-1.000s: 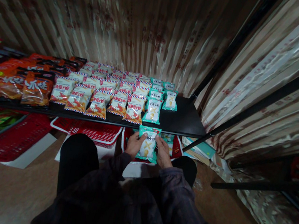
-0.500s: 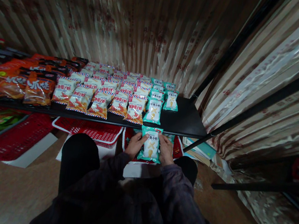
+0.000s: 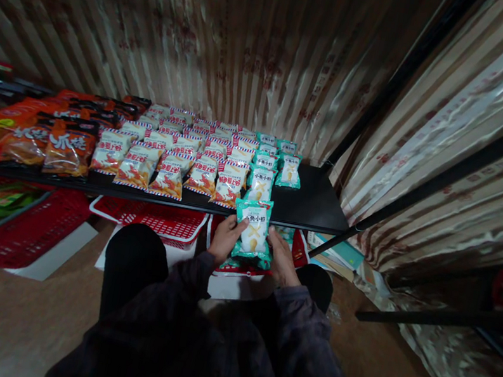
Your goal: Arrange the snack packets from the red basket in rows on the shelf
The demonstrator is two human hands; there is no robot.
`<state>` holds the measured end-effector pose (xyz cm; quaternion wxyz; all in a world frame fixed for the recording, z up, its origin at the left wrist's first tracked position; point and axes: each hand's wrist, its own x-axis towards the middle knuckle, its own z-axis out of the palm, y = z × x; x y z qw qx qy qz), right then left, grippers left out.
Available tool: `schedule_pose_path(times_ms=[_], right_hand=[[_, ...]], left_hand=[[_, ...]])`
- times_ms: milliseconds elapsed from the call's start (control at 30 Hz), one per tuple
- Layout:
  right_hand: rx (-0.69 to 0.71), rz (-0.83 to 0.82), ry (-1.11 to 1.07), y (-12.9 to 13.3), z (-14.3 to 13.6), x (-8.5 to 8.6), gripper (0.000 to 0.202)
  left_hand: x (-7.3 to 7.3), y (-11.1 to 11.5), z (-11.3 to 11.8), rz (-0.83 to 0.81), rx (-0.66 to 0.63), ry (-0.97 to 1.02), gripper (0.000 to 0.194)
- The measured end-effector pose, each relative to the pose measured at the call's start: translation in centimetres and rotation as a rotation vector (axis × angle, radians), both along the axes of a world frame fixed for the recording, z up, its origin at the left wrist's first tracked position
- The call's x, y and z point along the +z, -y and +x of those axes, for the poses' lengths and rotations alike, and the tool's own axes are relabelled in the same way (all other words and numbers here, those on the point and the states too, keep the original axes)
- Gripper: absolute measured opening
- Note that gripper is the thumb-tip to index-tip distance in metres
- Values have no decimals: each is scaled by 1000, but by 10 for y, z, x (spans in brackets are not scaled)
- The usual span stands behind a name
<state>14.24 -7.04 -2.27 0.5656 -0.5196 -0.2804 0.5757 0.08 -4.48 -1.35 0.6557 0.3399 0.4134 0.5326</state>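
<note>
A green and white snack bag (image 3: 254, 231) is upright in front of the shelf's front edge, its printed face toward me. My left hand (image 3: 226, 239) grips its left side, thumb on the front. On its right side, my right hand (image 3: 282, 257) has its fingertips at the bag's edge; whether it presses on the bag is unclear. Behind it, a column of matching green bags (image 3: 261, 182) stands on the black shelf (image 3: 308, 208), with a shorter column (image 3: 289, 170) to the right. Rows of white and red snack bags (image 3: 171, 174) are to the left.
Orange snack bags (image 3: 68, 148) fill the shelf's left part. Red baskets (image 3: 177, 227) sit below the shelf, one partly behind my hands. A black slanted post (image 3: 345, 233) is at the right, before a striped curtain (image 3: 408, 176). My knees flank the hands.
The held bag has moved up and slightly left, and now overlaps the bottom of the front green bag. My right hand's fingers have slid off the bag's face to its edge.
</note>
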Motion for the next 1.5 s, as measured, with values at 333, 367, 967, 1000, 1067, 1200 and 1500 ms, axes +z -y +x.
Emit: schedule_pose_path(times_ms=[333, 367, 967, 1000, 1067, 1200, 1500], right_hand=[[101, 54, -154, 13, -4, -6, 43], [110, 66, -158, 13, -4, -6, 42], [41, 134, -173, 10, 4, -13, 41], [35, 131, -168, 10, 3, -13, 41], [18, 129, -159, 9, 3, -12, 42], [-13, 128, -153, 10, 0, -13, 42], [-31, 130, -130, 15, -7, -15, 36]], left_hand=[[2, -13, 0, 58, 171, -63, 53], [1, -14, 0, 53, 178, -66, 53], [9, 0, -5, -57, 8, -95, 58], [8, 1, -4, -61, -11, -79, 60], [5, 3, -3, -59, -29, -56, 59], [1, 5, 2, -51, 26, -43, 48], [-8, 11, 13, -20, 142, -6, 53]])
